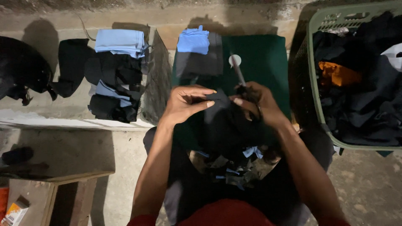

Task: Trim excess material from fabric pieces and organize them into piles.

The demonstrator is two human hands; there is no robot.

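My left hand [184, 102] pinches the edge of a black cloth piece [222, 121] held up in front of me. My right hand [255, 102] grips a pair of scissors [238, 69] whose blades point up and away, right at the same cloth. Small black and light blue cloth scraps [234, 165] lie in a heap on my lap below the hands. A dark green cloth [264, 58] is spread on the ledge behind the hands.
A green plastic basket [315, 75] full of dark clothes and an orange piece stands at the right. Stacks of black and light blue cloth [115, 71] lie on the concrete ledge at left; a blue folded piece [193, 41] lies further back. A wooden stool [50, 196] is at lower left.
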